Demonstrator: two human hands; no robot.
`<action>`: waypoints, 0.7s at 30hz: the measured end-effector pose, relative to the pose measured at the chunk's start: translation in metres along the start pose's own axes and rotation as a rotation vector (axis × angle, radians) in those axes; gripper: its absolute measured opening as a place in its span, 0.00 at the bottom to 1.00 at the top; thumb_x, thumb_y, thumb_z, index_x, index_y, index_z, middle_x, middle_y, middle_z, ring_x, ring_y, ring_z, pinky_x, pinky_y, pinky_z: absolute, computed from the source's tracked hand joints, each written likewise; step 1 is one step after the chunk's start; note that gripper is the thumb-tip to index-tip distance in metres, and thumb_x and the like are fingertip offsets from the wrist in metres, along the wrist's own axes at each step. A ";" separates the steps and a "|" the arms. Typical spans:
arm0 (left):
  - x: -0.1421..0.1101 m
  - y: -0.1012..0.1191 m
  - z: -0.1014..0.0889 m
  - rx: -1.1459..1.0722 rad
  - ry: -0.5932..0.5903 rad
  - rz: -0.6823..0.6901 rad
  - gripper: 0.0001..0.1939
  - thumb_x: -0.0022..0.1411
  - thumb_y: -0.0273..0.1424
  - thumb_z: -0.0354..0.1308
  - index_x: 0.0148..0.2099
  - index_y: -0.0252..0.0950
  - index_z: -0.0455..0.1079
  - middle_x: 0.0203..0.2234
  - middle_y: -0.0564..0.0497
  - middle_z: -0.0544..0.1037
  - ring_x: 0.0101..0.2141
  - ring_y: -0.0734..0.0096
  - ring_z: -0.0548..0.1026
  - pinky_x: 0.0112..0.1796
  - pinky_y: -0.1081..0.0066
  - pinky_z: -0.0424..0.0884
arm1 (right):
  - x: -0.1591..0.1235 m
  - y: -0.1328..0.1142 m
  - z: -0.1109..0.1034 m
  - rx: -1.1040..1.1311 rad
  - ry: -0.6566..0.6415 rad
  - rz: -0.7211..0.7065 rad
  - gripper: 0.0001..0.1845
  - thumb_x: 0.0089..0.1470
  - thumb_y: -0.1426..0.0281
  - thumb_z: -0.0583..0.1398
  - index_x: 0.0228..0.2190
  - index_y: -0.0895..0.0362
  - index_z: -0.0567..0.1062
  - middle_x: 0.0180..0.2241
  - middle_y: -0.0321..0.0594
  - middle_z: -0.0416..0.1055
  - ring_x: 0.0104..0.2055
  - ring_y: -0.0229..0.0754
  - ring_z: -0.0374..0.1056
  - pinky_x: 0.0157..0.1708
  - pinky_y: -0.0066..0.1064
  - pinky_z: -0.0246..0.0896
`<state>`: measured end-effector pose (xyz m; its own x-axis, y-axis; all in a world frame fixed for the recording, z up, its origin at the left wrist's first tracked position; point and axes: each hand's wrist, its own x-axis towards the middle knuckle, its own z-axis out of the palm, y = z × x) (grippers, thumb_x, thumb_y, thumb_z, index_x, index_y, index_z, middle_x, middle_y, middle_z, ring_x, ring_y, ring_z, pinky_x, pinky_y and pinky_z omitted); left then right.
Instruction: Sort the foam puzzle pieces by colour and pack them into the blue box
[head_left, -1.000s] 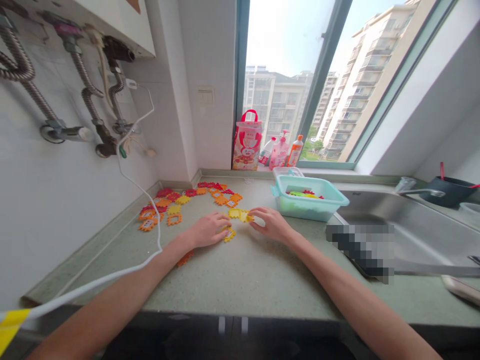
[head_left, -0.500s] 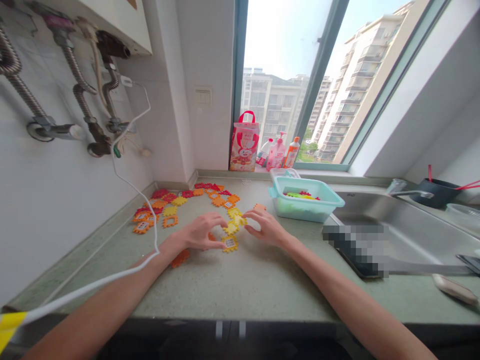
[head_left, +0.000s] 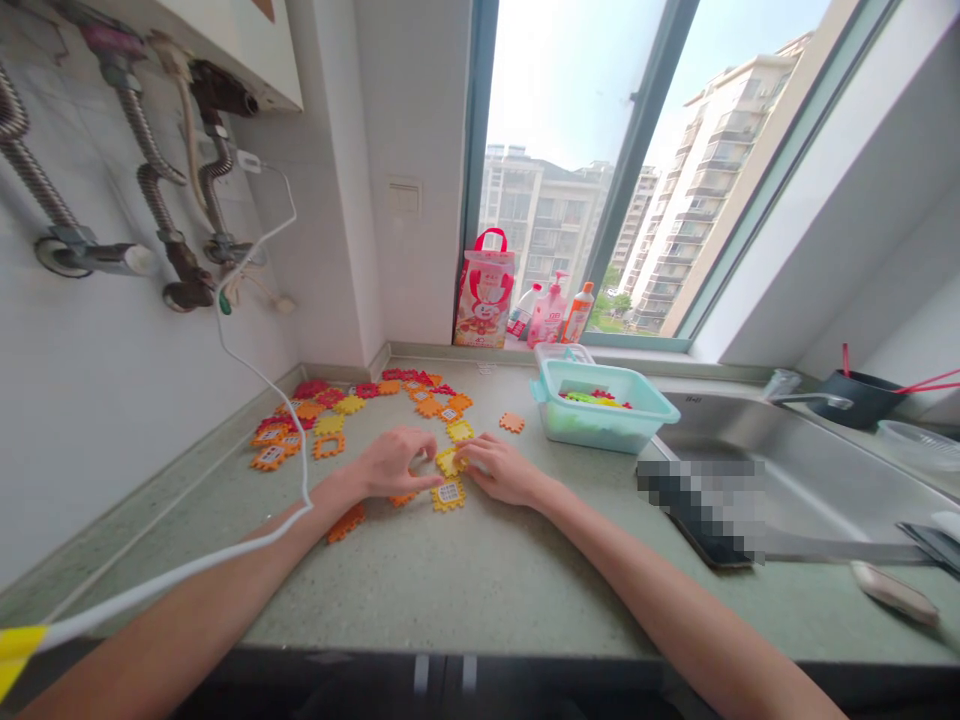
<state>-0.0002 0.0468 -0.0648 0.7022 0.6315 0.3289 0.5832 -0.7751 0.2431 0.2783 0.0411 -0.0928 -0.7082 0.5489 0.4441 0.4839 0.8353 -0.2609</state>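
Both forearms bare, slanting forward and inward, hands nearly meeting in front of body. Left forearm (head_left: 202,590) comes in low from left side; left wrist (head_left: 341,488) fairly straight. Left hand (head_left: 394,465) back up, fingers bent over, thumb (head_left: 425,482) stretched toward right hand, gap between thumb and forefinger. Right forearm (head_left: 675,600) mirrors it. Right hand (head_left: 499,470) back up, fingers bunched, tips aimed left; can't make out right thumb from here.

The head view looks forward and down from behind and above the table's (head_left: 510,580) near edge, close over both forearms (head_left: 626,545), wide enough to reach past the far edge to the window (head_left: 637,150)
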 end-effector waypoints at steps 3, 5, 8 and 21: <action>-0.002 0.002 0.001 -0.079 -0.027 0.021 0.18 0.63 0.44 0.66 0.47 0.38 0.72 0.40 0.48 0.80 0.40 0.61 0.77 0.45 0.64 0.70 | 0.002 -0.004 -0.005 0.030 -0.014 0.014 0.14 0.59 0.75 0.64 0.46 0.53 0.77 0.55 0.45 0.77 0.56 0.50 0.71 0.57 0.43 0.66; -0.003 0.005 0.001 -0.115 -0.043 0.042 0.18 0.62 0.42 0.66 0.50 0.38 0.71 0.44 0.47 0.80 0.43 0.60 0.78 0.47 0.64 0.71 | 0.002 -0.006 -0.009 0.053 -0.030 0.015 0.14 0.57 0.74 0.66 0.45 0.52 0.77 0.53 0.45 0.78 0.55 0.50 0.72 0.57 0.42 0.66; -0.002 0.009 0.002 -0.137 -0.066 0.035 0.21 0.62 0.42 0.66 0.54 0.38 0.71 0.47 0.47 0.79 0.45 0.59 0.78 0.48 0.63 0.72 | 0.000 -0.004 -0.013 0.071 -0.048 0.022 0.12 0.57 0.72 0.67 0.44 0.53 0.77 0.46 0.43 0.79 0.50 0.47 0.73 0.54 0.38 0.66; -0.003 -0.006 -0.001 -0.129 -0.093 0.038 0.24 0.70 0.52 0.58 0.55 0.39 0.74 0.50 0.44 0.80 0.50 0.56 0.77 0.54 0.62 0.71 | -0.030 0.041 -0.099 -0.631 0.448 0.199 0.14 0.66 0.58 0.63 0.47 0.52 0.80 0.51 0.46 0.78 0.48 0.49 0.71 0.52 0.41 0.60</action>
<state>-0.0063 0.0499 -0.0669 0.7609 0.5963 0.2559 0.5026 -0.7910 0.3488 0.3704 0.0564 -0.0317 -0.3689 0.5093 0.7775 0.8740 0.4748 0.1037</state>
